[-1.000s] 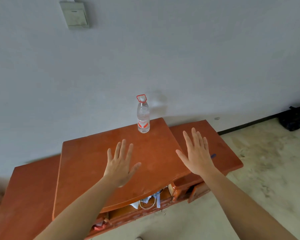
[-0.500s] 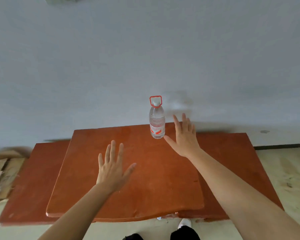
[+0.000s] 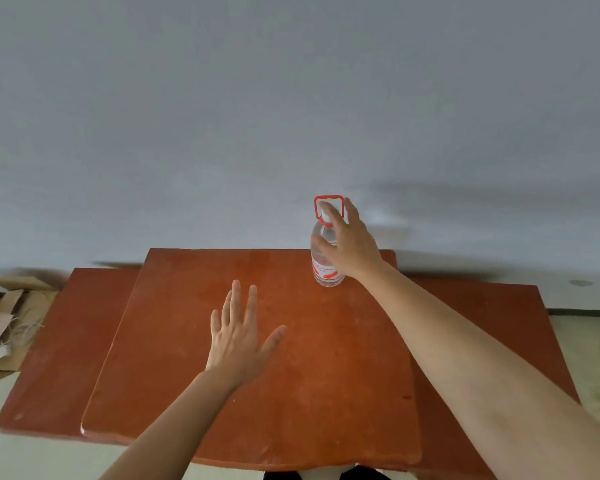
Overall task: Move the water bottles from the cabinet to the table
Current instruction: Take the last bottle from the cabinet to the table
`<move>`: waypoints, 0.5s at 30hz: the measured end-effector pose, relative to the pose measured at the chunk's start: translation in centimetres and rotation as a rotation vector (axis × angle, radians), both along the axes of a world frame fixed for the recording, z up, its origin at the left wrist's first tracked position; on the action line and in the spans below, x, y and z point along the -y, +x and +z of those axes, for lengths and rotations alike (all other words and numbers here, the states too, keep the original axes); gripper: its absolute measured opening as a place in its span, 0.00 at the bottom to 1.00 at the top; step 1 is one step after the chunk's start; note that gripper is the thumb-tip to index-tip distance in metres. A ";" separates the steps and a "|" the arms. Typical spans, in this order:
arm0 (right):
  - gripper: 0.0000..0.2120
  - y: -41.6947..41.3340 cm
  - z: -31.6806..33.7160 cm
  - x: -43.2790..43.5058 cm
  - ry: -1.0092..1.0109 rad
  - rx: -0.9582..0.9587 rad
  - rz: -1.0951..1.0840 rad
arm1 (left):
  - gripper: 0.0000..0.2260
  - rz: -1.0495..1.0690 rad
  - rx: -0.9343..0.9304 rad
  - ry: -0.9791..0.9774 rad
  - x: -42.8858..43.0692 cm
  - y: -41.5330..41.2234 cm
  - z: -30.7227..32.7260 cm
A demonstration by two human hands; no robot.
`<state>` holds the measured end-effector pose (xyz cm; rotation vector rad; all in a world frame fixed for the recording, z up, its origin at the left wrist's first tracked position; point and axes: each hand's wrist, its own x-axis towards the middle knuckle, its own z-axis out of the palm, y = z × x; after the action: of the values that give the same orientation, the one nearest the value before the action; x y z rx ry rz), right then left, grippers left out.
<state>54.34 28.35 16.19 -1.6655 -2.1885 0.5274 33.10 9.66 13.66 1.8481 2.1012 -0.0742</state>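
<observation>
Fingers [image 3: 330, 212] of the right hand [image 3: 352, 247] spread loosely over the neck of the clear plastic water bottle [image 3: 324, 273]; grip unconfirmed. Bottle stands upright near the rear edge of the reddish wooden cabinet top [image 3: 309, 393]. Left hand [image 3: 238, 336] flat, empty. Closing high may tip it.

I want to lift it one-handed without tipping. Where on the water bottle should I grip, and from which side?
Wrap the right hand round the clear body of the water bottle, above the red label, from its front right, where that hand is. It stands upright, far back on the cabinet top, wall behind. The thin red loop might let it swing.
</observation>
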 end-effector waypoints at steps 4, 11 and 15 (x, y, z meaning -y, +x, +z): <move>0.19 1.1 -0.9 1.4 0.151 -0.116 -0.090 | 0.44 -0.051 0.045 -0.062 -3.3 1.1 -2.1; 0.20 7.8 -4.3 9.8 0.041 -0.598 -0.456 | 0.55 -0.266 0.068 -0.182 -12.8 6.2 -4.8; 0.24 11.0 -7.6 12.8 0.059 -0.744 -0.697 | 0.61 -0.592 -0.072 -0.213 -18.0 11.4 -7.3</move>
<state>65.33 15.58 8.56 -1.6857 -1.0181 0.7066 44.53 27.64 6.40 2.2819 1.4471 -0.4897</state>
